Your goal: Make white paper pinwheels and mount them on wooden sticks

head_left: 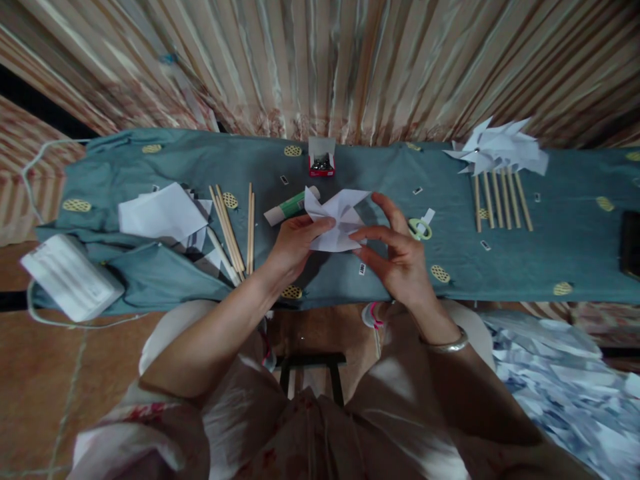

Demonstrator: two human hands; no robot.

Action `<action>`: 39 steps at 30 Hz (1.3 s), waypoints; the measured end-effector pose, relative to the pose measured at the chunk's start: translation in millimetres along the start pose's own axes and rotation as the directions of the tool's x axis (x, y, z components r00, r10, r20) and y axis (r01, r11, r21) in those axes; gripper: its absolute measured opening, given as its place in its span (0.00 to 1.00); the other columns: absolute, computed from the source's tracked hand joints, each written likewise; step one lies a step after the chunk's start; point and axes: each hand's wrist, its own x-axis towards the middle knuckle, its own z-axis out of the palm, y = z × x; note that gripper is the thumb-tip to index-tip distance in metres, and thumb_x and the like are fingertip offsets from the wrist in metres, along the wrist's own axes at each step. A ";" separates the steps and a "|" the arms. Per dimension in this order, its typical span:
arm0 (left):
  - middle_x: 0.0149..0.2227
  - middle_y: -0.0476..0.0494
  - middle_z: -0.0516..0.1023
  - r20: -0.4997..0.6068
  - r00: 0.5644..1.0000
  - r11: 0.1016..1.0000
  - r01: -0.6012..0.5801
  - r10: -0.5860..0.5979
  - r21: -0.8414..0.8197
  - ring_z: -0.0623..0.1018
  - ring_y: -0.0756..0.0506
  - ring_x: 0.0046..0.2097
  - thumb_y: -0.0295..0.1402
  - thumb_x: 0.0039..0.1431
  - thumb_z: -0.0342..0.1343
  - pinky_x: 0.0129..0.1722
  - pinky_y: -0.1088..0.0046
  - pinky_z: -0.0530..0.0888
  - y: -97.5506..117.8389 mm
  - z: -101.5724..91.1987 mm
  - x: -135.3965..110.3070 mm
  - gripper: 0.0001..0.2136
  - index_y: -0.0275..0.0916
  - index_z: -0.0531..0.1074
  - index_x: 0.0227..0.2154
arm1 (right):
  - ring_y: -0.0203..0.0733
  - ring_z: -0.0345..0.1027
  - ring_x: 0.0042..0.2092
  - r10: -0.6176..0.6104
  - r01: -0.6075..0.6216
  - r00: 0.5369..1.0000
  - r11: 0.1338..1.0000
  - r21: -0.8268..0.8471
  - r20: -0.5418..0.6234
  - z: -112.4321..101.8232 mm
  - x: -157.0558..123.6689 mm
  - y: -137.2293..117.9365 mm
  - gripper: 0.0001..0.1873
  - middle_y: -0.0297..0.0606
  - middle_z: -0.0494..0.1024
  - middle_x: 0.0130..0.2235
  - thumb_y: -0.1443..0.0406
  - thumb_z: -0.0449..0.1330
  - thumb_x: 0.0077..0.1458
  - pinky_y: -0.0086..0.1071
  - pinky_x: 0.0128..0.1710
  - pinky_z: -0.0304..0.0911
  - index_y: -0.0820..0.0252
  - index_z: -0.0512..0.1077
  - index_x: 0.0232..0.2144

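Both my hands hold a folded white paper pinwheel (336, 215) just above the blue-grey cloth (500, 260) at the middle of the low table. My left hand (295, 243) grips its lower left side with closed fingers. My right hand (395, 250) pinches its right side between thumb and fingers, and a silver bangle sits on that wrist. A glue stick (287, 208) with a green label lies just left of the paper. A small roll of tape (420, 229) lies right of my right hand.
A red box of pins (321, 162) stands open behind the paper. Loose wooden sticks (235, 227) and white paper sheets (163, 213) lie at the left. Finished paper pinwheels on sticks (497, 173) lie at the right. Paper scraps (560, 380) cover the floor at right.
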 end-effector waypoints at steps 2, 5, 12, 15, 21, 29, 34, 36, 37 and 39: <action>0.30 0.45 0.83 -0.009 1.000 1.000 -0.012 0.012 -0.007 0.79 0.48 0.30 0.33 0.44 0.69 0.34 0.71 0.74 -0.2 1.4 -0.9 0.08 0.36 0.81 0.29 | 0.53 0.52 0.71 0.006 -0.006 1.000 1.000 0.004 -0.012 0.9 0.6 1.0 0.06 0.29 0.63 0.68 0.66 0.67 0.55 0.52 0.70 0.52 0.49 0.81 0.36; 0.29 0.46 0.83 -0.035 0.999 0.999 -0.035 0.035 0.001 0.78 0.49 0.29 0.33 0.42 0.70 0.34 0.72 0.73 -0.4 4.7 -2.7 0.08 0.36 0.81 0.26 | 0.53 0.55 0.70 0.006 -0.006 1.000 1.000 0.017 -0.028 3.8 1.5 5.3 0.04 0.30 0.65 0.67 0.65 0.67 0.56 0.53 0.70 0.51 0.49 0.81 0.35; 0.28 0.49 0.82 -0.074 0.989 0.990 -0.125 0.129 0.060 0.76 0.51 0.29 0.34 0.41 0.71 0.34 0.74 0.72 -1.0 10.8 -8.2 0.09 0.36 0.81 0.27 | 0.52 0.58 0.68 -0.032 0.025 0.991 0.998 -0.056 -0.132 13.5 4.1 15.9 0.02 0.32 0.71 0.63 0.65 0.67 0.55 0.53 0.70 0.50 0.50 0.80 0.32; 0.29 0.48 0.83 -0.071 0.985 0.986 -0.151 0.156 0.074 0.77 0.50 0.30 0.34 0.40 0.71 0.34 0.73 0.73 -2.3 11.2 -9.3 0.10 0.37 0.82 0.27 | 0.52 0.58 0.68 -0.031 0.016 0.985 0.996 -0.088 -0.172 16.3 5.2 14.6 0.02 0.33 0.71 0.62 0.65 0.67 0.55 0.53 0.70 0.50 0.51 0.80 0.31; 0.29 0.47 0.83 -0.068 0.976 0.971 -0.195 0.206 0.142 0.77 0.49 0.30 0.36 0.41 0.71 0.34 0.72 0.73 -4.8 10.5 -8.1 0.10 0.37 0.82 0.27 | 0.52 0.60 0.67 -0.049 0.016 0.973 0.989 -0.147 -0.226 20.1 8.0 14.0 0.02 0.37 0.74 0.60 0.66 0.67 0.53 0.55 0.69 0.51 0.53 0.79 0.28; 0.28 0.48 0.82 -0.059 0.975 0.958 -0.197 0.214 0.206 0.77 0.49 0.30 0.35 0.44 0.71 0.33 0.74 0.72 -7.5 10.2 -7.5 0.09 0.37 0.82 0.28 | 0.53 0.61 0.66 -0.045 0.011 0.974 0.989 -0.151 -0.224 20.7 9.9 17.4 0.04 0.37 0.74 0.58 0.67 0.67 0.53 0.55 0.69 0.51 0.53 0.77 0.27; 0.29 0.48 0.83 -0.050 0.973 0.956 -0.211 0.226 0.204 0.77 0.49 0.30 0.36 0.44 0.71 0.33 0.74 0.72 -7.1 10.5 -7.8 0.09 0.37 0.82 0.27 | 0.53 0.63 0.65 -0.065 0.026 0.970 0.985 -0.168 -0.235 21.8 10.6 17.2 0.04 0.40 0.75 0.56 0.68 0.67 0.52 0.54 0.68 0.54 0.54 0.77 0.27; 0.29 0.48 0.83 -0.048 0.973 0.955 -0.213 0.227 0.205 0.77 0.50 0.31 0.35 0.44 0.71 0.34 0.74 0.72 -6.5 10.5 -8.3 0.08 0.38 0.82 0.27 | 0.52 0.63 0.65 -0.063 0.023 0.970 0.986 -0.167 -0.235 21.9 11.0 17.8 0.05 0.38 0.75 0.56 0.68 0.67 0.52 0.53 0.68 0.54 0.53 0.77 0.27; 0.29 0.48 0.83 -0.046 0.973 0.955 -0.212 0.226 0.207 0.77 0.50 0.31 0.35 0.45 0.70 0.34 0.74 0.72 -6.2 10.5 -8.5 0.07 0.37 0.82 0.27 | 0.52 0.63 0.65 -0.061 0.023 0.971 0.986 -0.164 -0.232 21.9 11.1 18.2 0.05 0.37 0.75 0.56 0.68 0.67 0.52 0.53 0.68 0.54 0.53 0.77 0.27; 0.28 0.48 0.83 -0.045 0.973 0.954 -0.211 0.226 0.213 0.76 0.50 0.30 0.34 0.45 0.70 0.33 0.75 0.71 -5.9 10.3 -8.7 0.07 0.37 0.82 0.26 | 0.51 0.63 0.65 -0.054 0.019 0.973 0.987 -0.157 -0.224 21.6 11.5 19.0 0.04 0.36 0.75 0.56 0.67 0.67 0.52 0.53 0.68 0.53 0.52 0.77 0.27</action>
